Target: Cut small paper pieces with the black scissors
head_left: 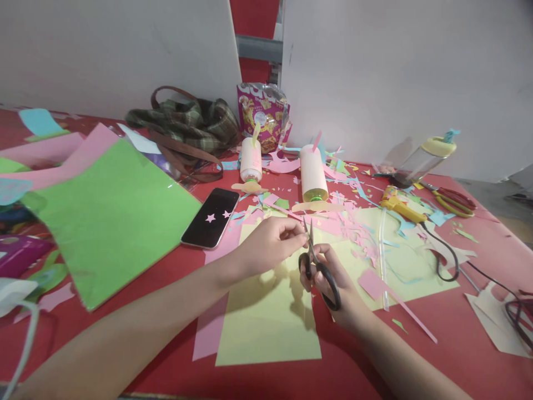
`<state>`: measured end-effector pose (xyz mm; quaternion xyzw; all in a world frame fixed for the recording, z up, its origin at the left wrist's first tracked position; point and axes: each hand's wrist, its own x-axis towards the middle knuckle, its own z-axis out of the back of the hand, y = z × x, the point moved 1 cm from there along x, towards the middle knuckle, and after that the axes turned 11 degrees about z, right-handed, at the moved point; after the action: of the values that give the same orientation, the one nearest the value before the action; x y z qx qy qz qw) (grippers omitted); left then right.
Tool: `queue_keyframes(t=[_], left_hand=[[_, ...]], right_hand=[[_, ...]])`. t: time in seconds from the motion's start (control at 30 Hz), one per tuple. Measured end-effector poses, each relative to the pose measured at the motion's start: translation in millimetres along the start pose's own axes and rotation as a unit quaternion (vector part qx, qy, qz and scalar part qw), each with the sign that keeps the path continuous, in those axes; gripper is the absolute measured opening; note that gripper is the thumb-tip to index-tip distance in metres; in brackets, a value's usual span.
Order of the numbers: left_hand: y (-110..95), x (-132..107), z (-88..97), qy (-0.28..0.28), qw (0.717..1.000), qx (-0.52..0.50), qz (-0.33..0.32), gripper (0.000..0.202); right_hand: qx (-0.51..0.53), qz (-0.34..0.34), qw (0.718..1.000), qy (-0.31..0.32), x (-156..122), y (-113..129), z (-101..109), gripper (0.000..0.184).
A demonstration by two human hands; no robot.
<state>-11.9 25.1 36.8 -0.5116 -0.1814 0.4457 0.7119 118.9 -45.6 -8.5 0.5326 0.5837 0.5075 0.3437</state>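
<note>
My right hand [328,272] grips black-handled scissors [310,244], fingers in the loops, the slightly parted blades pointing away from me. Close beside the blades, my left hand [277,241] is closed in a pinch; whatever lies between its fingertips is too small to make out. Below both hands lies a pale yellow sheet [266,328], partly over a pink sheet [206,333]. Two small pink stars, one of them a pink paper star [210,218], rest on a black phone [202,233] left of my hands.
Two paper-wrapped bottles, a shorter one [251,158] and a taller one [313,172], stand ahead among paper scraps. A green sheet [120,222] covers the left. On the right are a yellow glue gun [402,208], red-and-yellow scissors [453,201] and a tilted clear bottle [420,161]. A snack bag [263,116] stands behind.
</note>
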Motion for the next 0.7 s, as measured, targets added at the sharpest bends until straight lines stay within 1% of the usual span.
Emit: queue_keyframes(t=[0.33,0.5,0.7], left_hand=[[-2,1,10.3,0.02,0.998,0.049,-0.03,0.017],[-1,1,15.3,0.029,0.996,0.087,-0.02,0.017],[-5,0,21.0,0.033,0.993,0.11,-0.023,0.017]], right_hand=[[0.007,-0.013,1.0,0.012,0,-1,0,0.027],[0.029,-0.02,0.999,0.016,0,-2,-1,0.024],[0.041,-0.034,0.999,0.007,-1,-4,0,0.027]])
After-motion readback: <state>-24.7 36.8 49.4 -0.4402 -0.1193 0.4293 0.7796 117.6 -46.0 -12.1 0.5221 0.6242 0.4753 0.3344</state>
